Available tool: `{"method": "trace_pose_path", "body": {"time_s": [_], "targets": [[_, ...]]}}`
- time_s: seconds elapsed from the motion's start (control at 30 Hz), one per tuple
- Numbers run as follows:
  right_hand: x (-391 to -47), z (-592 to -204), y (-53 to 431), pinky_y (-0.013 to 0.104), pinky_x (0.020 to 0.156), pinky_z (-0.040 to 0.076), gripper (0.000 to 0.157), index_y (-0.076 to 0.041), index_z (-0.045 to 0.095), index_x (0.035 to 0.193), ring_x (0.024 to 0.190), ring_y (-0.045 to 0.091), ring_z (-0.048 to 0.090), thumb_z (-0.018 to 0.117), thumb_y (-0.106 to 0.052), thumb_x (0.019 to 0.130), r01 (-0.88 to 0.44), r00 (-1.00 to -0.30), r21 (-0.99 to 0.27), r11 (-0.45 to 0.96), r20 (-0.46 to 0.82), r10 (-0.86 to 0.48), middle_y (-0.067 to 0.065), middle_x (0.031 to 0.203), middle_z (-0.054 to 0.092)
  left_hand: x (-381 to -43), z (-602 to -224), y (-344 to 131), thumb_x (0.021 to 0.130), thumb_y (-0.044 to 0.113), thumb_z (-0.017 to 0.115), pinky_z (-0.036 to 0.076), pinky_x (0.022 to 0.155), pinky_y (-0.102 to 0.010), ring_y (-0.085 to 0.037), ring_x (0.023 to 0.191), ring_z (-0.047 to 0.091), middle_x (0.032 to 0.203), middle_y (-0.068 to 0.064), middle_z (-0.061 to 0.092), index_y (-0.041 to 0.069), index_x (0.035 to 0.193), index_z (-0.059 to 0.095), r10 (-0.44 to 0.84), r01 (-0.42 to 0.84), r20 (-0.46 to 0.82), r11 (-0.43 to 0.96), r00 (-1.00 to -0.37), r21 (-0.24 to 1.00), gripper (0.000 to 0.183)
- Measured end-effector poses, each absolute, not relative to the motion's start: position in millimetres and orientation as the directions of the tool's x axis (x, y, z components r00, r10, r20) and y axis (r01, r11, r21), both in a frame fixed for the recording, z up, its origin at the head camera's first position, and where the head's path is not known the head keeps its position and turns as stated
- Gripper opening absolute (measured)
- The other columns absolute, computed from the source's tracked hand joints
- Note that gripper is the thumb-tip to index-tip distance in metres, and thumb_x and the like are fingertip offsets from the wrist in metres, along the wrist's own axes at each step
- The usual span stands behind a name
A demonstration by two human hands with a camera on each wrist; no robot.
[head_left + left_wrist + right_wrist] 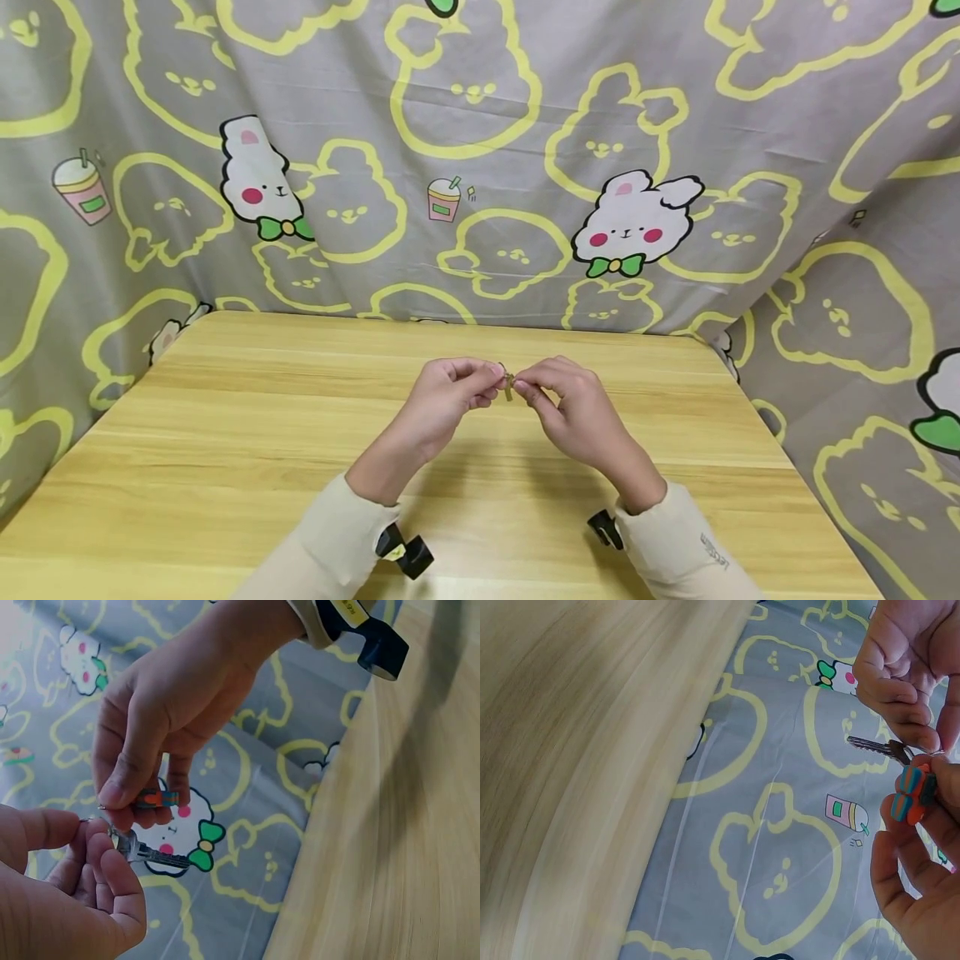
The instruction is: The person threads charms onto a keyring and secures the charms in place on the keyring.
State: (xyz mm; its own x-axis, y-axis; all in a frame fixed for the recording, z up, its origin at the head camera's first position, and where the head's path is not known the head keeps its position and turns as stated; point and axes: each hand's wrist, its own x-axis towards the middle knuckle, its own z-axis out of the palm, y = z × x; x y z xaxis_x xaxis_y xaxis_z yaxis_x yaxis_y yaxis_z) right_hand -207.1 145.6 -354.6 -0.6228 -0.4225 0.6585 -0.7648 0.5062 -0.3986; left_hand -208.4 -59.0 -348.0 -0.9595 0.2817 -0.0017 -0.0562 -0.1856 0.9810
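Note:
Both hands meet above the table. My left hand [453, 390] pinches a thin metal key ring [502, 366] between thumb and forefinger. A notched metal key [161, 856] hangs from it, its blade pointing away from the left fingers in the left wrist view. My right hand [570, 408] holds a small orange and blue keychain charm [910, 796] in its fingers, right beside the key's head. In the left wrist view the right thumb and fingertips partly cover the charm. The left fingers hide part of the ring.
The wood-grain table [247, 433] lies below the hands. Behind and at both sides hangs a grey curtain [352, 100] with yellow outlines and white rabbits. Black wrist mounts [411, 557] stick out from the sleeve cuffs over the table.

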Motion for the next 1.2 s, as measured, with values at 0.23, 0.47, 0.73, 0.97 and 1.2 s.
{"method": "trace_pose_path", "body": {"time_s": [0.23,0.47,0.73,0.97,1.2], "targets": [[-205.2,-354.5,144.3,0.032,0.071,0.054,0.007,-0.01,0.079,0.094,0.084,0.009,0.064,0.073,-0.008,0.095,-0.749,-0.644,-0.408,0.523,0.635,-0.427,-0.006,0.09,0.073,-206.6,-348.2,-58.9,0.1,0.016,0.069,0.054,0.089,-0.036,-0.022,0.087,0.063,0.091,-0.003,0.069,-0.004,0.103,0.073,0.267,-0.021,0.01,-0.113,-0.964,0.993,0.021],[-205.1,-354.9,144.2,0.031,0.071,0.052,0.008,-0.011,0.08,0.096,0.084,0.009,0.063,0.072,-0.009,0.096,-0.737,-0.659,-0.412,0.535,0.611,-0.437,-0.005,0.091,0.075,-205.4,-349.0,-59.0,0.1,0.021,0.07,0.053,0.085,-0.034,-0.026,0.089,0.063,0.093,-0.005,0.07,0.001,0.1,0.076,0.261,0.061,0.059,-0.002,-0.963,0.998,0.021],[-203.9,-355.1,143.9,0.034,0.071,0.053,0.008,-0.012,0.08,0.097,0.085,0.009,0.064,0.073,-0.009,0.096,-0.727,-0.671,-0.412,0.55,0.593,-0.444,-0.006,0.092,0.075,-204.9,-348.9,-60.1,0.1,0.021,0.069,0.051,0.082,-0.034,-0.021,0.086,0.06,0.095,-0.006,0.071,0.003,0.1,0.076,0.275,0.135,0.112,0.068,-0.955,0.989,0.019],[-204.4,-355.4,142.7,0.034,0.071,0.054,0.007,-0.012,0.079,0.099,0.085,0.009,0.065,0.072,-0.011,0.096,-0.726,-0.671,-0.397,0.562,0.589,-0.451,-0.004,0.093,0.075,-205.1,-345.9,-64.7,0.101,0.019,0.065,0.051,0.084,-0.036,-0.024,0.089,0.06,0.095,-0.006,0.071,0.002,0.099,0.075,0.303,0.148,0.12,0.071,-0.945,0.986,0.02],[-205.4,-355.8,141.3,0.033,0.068,0.051,0.005,-0.009,0.076,0.098,0.078,0.012,0.062,0.073,-0.008,0.095,-0.781,-0.54,-0.194,0.594,0.687,-0.486,-0.002,0.09,0.072,-209.0,-344.5,-67.2,0.101,0.013,0.055,0.053,0.082,-0.035,-0.022,0.084,0.06,0.086,-0.006,0.066,0.0,0.092,0.07,0.307,0.06,0.041,0.052,-0.951,0.997,0.022]]}}
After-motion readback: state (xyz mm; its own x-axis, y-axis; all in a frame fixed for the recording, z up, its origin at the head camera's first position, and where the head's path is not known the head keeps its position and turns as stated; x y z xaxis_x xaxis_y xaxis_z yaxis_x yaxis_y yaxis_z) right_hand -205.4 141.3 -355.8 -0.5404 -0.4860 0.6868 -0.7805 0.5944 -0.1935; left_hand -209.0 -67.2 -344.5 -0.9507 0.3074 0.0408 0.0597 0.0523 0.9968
